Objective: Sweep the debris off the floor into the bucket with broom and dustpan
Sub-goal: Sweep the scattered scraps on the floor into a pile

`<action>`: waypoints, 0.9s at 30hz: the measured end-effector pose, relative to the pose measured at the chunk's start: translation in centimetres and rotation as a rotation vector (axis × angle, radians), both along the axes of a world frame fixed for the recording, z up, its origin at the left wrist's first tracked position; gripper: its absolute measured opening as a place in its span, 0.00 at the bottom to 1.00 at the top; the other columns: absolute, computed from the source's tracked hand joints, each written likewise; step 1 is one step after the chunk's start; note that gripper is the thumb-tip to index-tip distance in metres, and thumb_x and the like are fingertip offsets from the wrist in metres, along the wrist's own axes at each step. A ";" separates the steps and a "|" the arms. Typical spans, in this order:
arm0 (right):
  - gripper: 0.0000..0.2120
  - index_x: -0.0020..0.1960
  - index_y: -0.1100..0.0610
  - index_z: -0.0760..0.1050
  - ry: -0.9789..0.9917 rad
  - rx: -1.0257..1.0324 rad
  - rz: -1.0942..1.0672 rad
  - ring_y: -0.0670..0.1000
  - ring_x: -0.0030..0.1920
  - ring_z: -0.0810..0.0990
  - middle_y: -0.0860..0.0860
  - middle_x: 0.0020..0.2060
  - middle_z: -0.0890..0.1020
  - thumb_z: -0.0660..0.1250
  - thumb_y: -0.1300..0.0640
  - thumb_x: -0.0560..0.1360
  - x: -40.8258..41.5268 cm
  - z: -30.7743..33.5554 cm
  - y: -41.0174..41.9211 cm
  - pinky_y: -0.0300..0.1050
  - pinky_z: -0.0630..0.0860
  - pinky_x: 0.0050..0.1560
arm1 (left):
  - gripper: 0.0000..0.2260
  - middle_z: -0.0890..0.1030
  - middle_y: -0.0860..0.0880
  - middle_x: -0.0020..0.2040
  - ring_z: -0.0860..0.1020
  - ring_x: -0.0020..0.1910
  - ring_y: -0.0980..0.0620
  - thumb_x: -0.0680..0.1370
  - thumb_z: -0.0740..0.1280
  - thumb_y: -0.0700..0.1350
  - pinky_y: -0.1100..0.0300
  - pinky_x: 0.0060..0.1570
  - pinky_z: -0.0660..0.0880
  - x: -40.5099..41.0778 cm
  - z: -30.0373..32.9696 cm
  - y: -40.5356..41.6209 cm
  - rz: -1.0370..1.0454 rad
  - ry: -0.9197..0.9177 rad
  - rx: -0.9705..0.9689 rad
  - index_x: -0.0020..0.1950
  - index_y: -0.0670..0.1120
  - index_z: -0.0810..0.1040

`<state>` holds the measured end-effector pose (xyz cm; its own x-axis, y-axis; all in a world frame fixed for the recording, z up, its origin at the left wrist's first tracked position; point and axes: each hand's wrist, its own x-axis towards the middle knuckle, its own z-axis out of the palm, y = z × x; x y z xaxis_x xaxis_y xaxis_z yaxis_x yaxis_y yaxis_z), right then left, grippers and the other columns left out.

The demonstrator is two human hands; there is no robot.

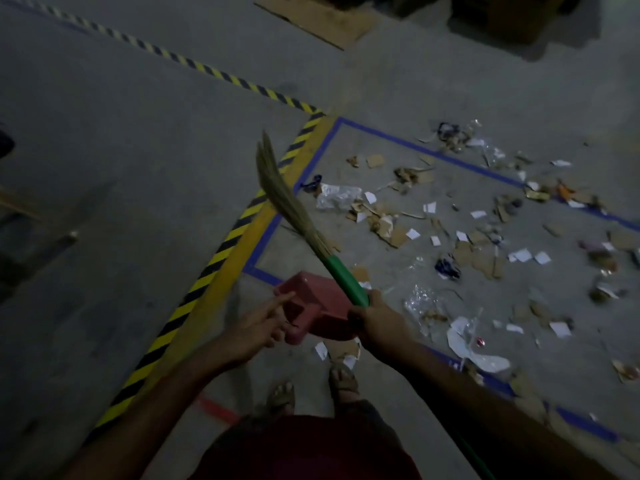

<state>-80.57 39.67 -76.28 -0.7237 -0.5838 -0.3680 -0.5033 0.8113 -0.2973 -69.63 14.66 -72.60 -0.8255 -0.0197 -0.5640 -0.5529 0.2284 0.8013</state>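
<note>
My right hand [379, 322] grips the green handle of a grass broom [341, 277]. Its bristles [277, 188] point up and away to the left, off the floor. Just left of it, my left hand [261, 325] holds a pink dustpan [313, 304] by its near edge, with the index finger stretched along the top. Debris [450, 233] of cardboard scraps, paper bits and clear plastic wrap lies scattered over the floor inside a rectangle of blue tape [426, 150], ahead and to my right. No bucket is in view.
Yellow-black hazard tape [221, 247] runs along the left side of the blue rectangle and off to the far left. A flat cardboard sheet [311, 15] and dark boxes [502, 15] lie at the far end. My sandalled feet [311, 389] stand near a red floor mark [218, 410].
</note>
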 end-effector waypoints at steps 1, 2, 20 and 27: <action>0.08 0.54 0.50 0.79 0.018 0.021 -0.004 0.55 0.45 0.80 0.56 0.63 0.69 0.67 0.55 0.76 1.0 -0.4 -0.3 0.46 0.79 0.40 | 0.25 0.80 0.49 0.45 0.77 0.39 0.55 0.75 0.64 0.66 0.56 0.42 0.73 -0.6 -0.3 0.1 0.016 -0.137 0.086 0.67 0.54 0.75; 0.07 0.54 0.50 0.79 0.021 0.035 -0.016 0.55 0.45 0.80 0.56 0.62 0.69 0.67 0.55 0.76 1.9 -0.5 -0.7 0.46 0.79 0.40 | 0.31 0.79 0.48 0.41 0.76 0.34 0.55 0.69 0.64 0.75 0.57 0.38 0.72 -1.2 -0.7 0.5 -0.043 -0.202 0.076 0.60 0.53 0.77; 0.33 0.80 0.39 0.44 -0.214 0.065 -0.383 0.52 0.41 0.75 0.53 0.49 0.73 0.59 0.48 0.82 9.4 -6.5 7.1 0.46 0.73 0.40 | 0.25 0.79 0.41 0.58 0.78 0.55 0.39 0.77 0.56 0.49 0.46 0.54 0.74 10.2 -13.4 0.8 -0.515 -0.082 -0.964 0.73 0.44 0.61; 0.33 0.80 0.46 0.50 -0.335 0.071 -0.471 0.53 0.41 0.73 0.54 0.52 0.73 0.61 0.54 0.79 12.2 -12.7 15.1 0.47 0.71 0.39 | 0.24 0.81 0.40 0.44 0.80 0.40 0.40 0.76 0.60 0.49 0.50 0.38 0.76 13.0 -14.3 2.9 -0.420 -0.238 -1.001 0.69 0.41 0.72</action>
<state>-68.39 54.76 -88.94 -0.7369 -0.1925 -0.6481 0.0292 0.9486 -0.3150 -56.64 17.59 -86.92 -0.7464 -0.2987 -0.5947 -0.3947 0.9182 0.0341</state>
